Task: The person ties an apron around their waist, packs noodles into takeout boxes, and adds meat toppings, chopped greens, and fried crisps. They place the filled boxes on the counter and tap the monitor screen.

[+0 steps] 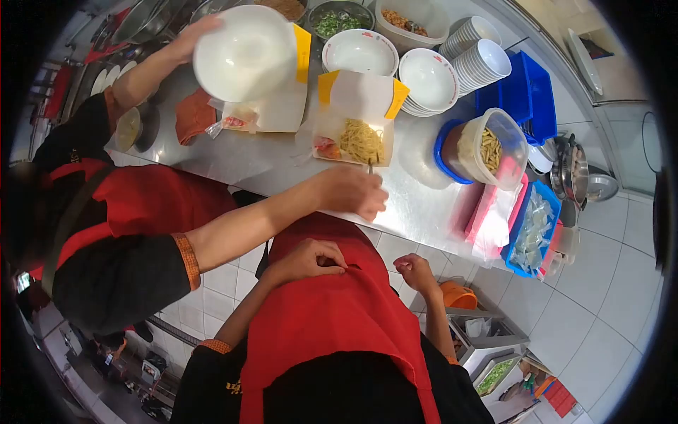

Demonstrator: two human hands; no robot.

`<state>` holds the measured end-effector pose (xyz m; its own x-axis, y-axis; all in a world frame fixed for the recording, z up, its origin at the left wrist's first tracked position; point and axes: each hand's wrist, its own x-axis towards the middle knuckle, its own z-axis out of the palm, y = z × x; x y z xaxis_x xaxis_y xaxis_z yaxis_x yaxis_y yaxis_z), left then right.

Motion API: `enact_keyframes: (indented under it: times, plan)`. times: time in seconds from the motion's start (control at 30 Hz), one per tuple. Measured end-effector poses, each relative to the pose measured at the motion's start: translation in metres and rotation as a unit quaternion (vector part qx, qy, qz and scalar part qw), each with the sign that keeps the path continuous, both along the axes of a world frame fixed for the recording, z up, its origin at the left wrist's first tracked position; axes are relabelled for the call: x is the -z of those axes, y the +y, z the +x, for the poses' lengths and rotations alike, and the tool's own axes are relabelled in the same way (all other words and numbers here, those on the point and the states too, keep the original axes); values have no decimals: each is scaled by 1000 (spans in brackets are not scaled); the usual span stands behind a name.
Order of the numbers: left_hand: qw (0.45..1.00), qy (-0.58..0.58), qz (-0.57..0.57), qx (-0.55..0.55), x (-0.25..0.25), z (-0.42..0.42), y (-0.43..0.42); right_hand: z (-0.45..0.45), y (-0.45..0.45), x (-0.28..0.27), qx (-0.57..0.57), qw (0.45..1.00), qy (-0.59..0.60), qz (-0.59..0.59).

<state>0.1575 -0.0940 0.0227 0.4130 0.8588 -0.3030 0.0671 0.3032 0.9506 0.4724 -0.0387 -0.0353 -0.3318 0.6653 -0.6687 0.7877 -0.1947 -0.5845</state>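
My left hand [311, 260] is closed in front of the red apron [332, 314], its fingertips pressed together against the cloth; whether they grip anything is too small to tell. Raised beside the apron on the right, my right hand [417, 273] has its fingers curled in and shows nothing in them. Both are below the steel counter's front edge. A co-worker's hand [353, 192] passes above my left hand and holds a thin utensil at an open box [385, 127] with noodles [361, 140] in it. The co-worker's other hand holds a white bowl [245, 53].
White bowls [427, 79] stand stacked at the back of the steel counter [417, 201]. Right of them are blue bins [533, 92], a clear tub [519, 141] and a blue basket of bags [533, 230]. The co-worker in a red apron is close on my left.
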Motion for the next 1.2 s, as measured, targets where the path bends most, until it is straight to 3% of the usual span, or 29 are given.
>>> enact_keyframes:
  times: [0.4, 0.9, 1.1, 1.17, 1.2]
  plan:
    - [998, -22, -20, -64, -8, 7, -6, -18, 52, -14, -94, 990, 11, 101]
    - [996, -24, -26, -78, -10, 6, -4, -35, 49, -13, -103, 991, 23, 82]
    - [997, 56, 0, -54, -24, -6, 5, -49, 61, -3, -113, 981, 20, 157]
    - [983, -58, -121, -123, -23, -16, 8, -56, 71, -7, -103, 983, 31, 146]
    - [985, -62, -92, -135, -26, -29, 15, -63, 77, -14, -83, 986, 58, 132]
